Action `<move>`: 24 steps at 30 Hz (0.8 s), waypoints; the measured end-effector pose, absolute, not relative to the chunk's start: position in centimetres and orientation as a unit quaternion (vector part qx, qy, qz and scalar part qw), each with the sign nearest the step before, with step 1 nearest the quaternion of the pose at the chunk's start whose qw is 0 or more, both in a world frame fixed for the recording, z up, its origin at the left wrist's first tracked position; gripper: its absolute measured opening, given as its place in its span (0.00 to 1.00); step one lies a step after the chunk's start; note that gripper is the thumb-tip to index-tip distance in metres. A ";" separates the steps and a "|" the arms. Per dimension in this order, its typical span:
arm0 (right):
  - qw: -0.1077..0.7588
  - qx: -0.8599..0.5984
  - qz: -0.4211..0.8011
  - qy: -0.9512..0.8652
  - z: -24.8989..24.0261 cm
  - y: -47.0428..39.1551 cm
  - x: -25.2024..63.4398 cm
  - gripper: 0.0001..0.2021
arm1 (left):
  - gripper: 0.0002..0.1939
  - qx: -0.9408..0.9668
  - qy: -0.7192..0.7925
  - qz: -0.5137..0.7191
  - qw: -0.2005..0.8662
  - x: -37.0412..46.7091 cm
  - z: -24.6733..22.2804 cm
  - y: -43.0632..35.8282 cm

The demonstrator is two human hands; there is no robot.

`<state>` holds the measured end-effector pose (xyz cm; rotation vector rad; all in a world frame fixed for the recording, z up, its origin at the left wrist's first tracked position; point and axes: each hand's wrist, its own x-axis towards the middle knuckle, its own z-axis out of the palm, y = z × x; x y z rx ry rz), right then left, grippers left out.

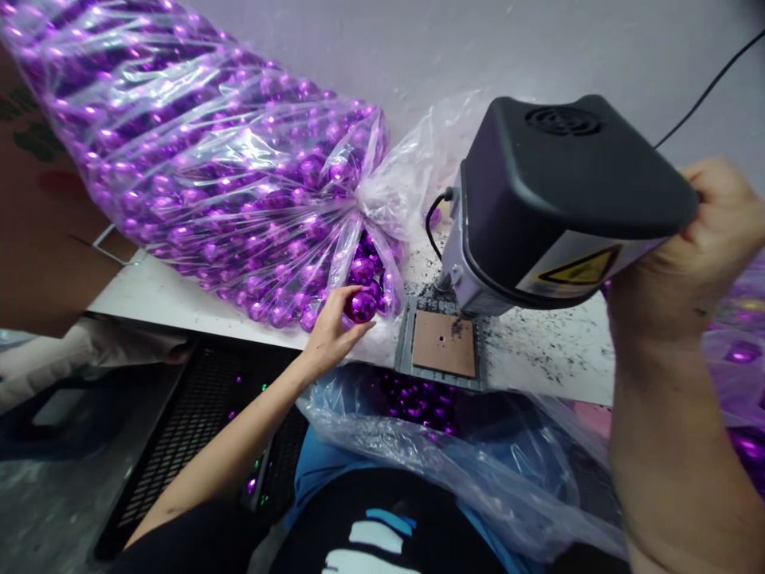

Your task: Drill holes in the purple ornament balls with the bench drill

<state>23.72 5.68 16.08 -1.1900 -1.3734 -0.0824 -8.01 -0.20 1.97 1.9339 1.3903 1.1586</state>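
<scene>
My left hand (330, 328) is at the torn opening of a big clear plastic bag (239, 183) full of shiny purple balls. Its thumb and fingers close around one purple ball (362, 306), with more balls just behind it. My right hand (726, 203) is curled at the right side of a black machine head (586, 171) with a yellow warning label; the machine hides what its fingers grip. Below the head, a flat brown plate (443, 343) with a small dark hole sits on a grey grooved base (409, 339).
Dark flakes litter the white table (550, 351). Across my lap lies an open clear plastic bag (478, 454) with purple balls in it. A black crate (173, 430) stands on the floor at left, near a cardboard box (48, 239). More bagged purple balls (741, 351) are at right.
</scene>
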 end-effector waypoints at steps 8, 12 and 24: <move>0.622 -0.509 -0.001 -0.595 16.4 5.7 23.8 0.17 | 0.28 0.315 0.329 0.417 0.787 -1.0 1.6 -5.8; 0.623 -0.500 0.000 -0.602 16.4 5.7 23.8 0.20 | 0.27 0.239 0.329 0.426 0.808 0.6 0.0 -4.1; 0.606 -0.502 0.041 -0.615 17.1 5.3 23.6 0.17 | 0.27 0.381 0.449 0.411 0.696 1.4 -0.3 0.2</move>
